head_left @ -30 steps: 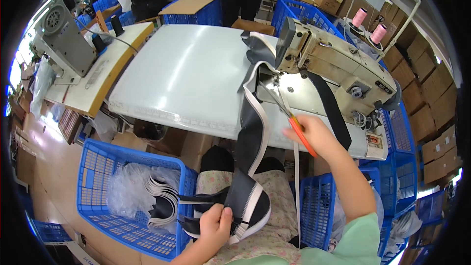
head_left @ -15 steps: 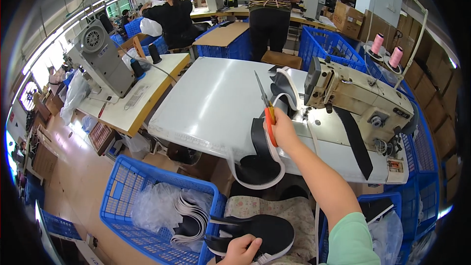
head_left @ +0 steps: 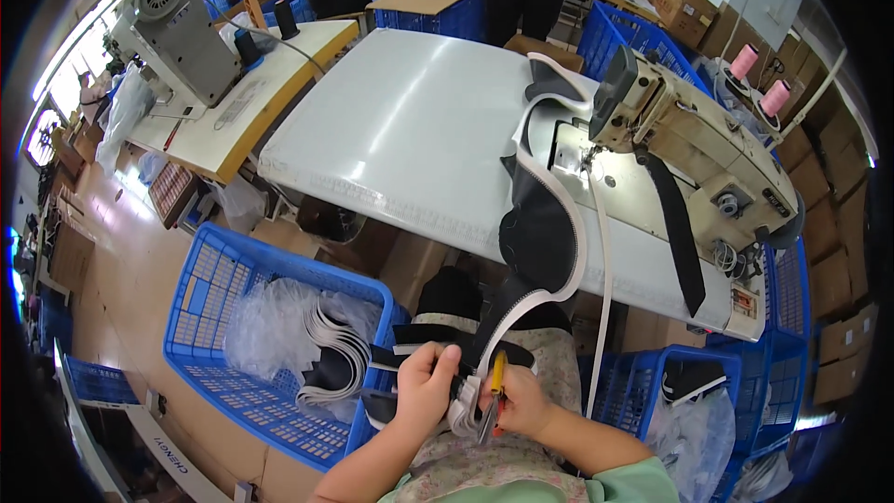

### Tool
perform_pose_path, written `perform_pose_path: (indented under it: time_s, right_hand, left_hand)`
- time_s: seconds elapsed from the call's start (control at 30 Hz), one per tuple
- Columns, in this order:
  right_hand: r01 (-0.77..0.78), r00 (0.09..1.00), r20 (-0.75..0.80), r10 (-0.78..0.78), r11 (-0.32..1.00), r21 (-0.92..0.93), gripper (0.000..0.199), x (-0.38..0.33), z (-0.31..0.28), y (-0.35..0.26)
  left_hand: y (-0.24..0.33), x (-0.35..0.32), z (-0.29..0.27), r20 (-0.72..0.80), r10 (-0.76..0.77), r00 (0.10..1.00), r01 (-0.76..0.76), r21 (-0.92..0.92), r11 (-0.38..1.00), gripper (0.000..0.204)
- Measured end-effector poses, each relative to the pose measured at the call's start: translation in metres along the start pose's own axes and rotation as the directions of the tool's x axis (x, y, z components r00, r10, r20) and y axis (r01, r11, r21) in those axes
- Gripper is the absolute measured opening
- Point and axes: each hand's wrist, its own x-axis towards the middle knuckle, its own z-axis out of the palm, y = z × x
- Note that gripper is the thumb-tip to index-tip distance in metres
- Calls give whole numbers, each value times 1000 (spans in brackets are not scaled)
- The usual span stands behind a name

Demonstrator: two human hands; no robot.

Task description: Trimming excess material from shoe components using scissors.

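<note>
Over my lap, my left hand (head_left: 424,387) is closed on a black fabric piece with white edging. Close beside it, my right hand (head_left: 521,402) grips scissors (head_left: 497,374) with yellow-orange handles, blades pointing down by the bunched white edging (head_left: 463,413). Whether the blades touch the edging cannot be made out. A chain of black fabric pieces (head_left: 540,237) joined by white edging drapes from the sewing machine (head_left: 689,144) over the table's front edge to my hands. More black pieces lie on my patterned apron (head_left: 549,363).
To the left stands a blue basket (head_left: 177,335) with plastic bags and stacked white-edged pieces; another blue basket (head_left: 643,354) is at the right. A white strip (head_left: 601,298) hangs off the white table (head_left: 372,130). A black strap (head_left: 675,233) lies by the machine. Other people work beyond.
My right hand has brought the scissors from above the table down to my lap, beside my left hand. The chain of pieces now reaches my hands. The view has tilted downward.
</note>
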Motion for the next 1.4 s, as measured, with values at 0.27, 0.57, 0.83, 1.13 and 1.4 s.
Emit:
perform_pose_path:
  time_s: [0.27, 0.57, 0.83, 1.13, 1.4]
  right_hand:
    - [70, 997, 39, -66, 993, -92, 23, -7, 4, -5]
    - [77, 994, 91, -66, 990, -122, 25, -9, -9, -15]
    - [-483, 702, 402, 589, 807, -338, 51, -22, -130, -59]
    - [-482, 477, 495, 726, 687, -544, 66, -14, -145, -72]
    - [-502, 414, 460, 785, 619, -604, 61, -2, -140, -77]
  left_hand:
    - [-15, 7, 11, -19, 71, 997, -72, -27, 997, 27]
    - [-6, 14, 4, 286, -230, 930, 221, 62, 973, 27]
    - [-11, 4, 11, 137, 28, 990, -34, 46, 998, 23]
    - [3, -6, 22, 213, 96, 972, -146, 229, 962, 26]
    - [6, -7, 23, 193, 156, 969, -211, 307, 928, 22]
